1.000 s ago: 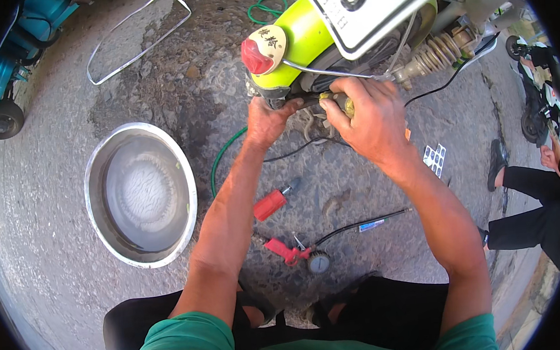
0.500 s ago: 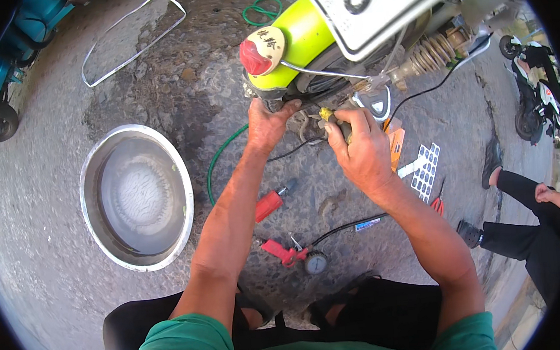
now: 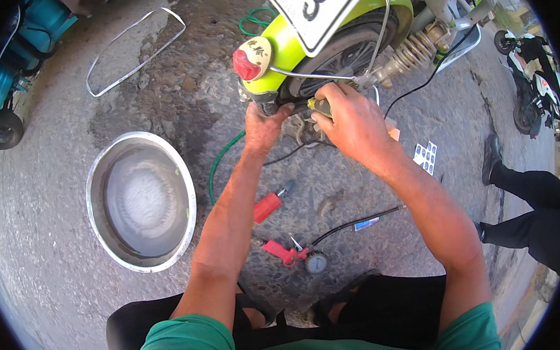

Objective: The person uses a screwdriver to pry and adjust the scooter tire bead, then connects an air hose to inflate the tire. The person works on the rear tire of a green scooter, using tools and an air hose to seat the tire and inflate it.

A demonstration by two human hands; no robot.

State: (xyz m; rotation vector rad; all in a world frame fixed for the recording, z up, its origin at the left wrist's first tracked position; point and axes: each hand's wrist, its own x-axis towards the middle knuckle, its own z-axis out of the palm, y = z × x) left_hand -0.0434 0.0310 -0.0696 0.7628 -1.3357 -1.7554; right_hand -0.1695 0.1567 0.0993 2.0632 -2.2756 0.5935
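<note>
Lime-green rear fender (image 3: 284, 40), pretty glossy, arching over a dark-tyred, grey-spoked wheel (image 3: 342, 50) up top, right of centre. Metal basin (image 3: 98, 202) is well off to the left, bare pavement (image 3: 190, 116) between. Coil shock (image 3: 412, 56) crowds the wheel's right side. Left hand (image 3: 264, 127) is under the fender's tail, can't tell its grip; right hand (image 3: 355, 123) is wrapped around a yellow-tipped tool (image 3: 317, 105) by the wheel's lower edge.
</note>
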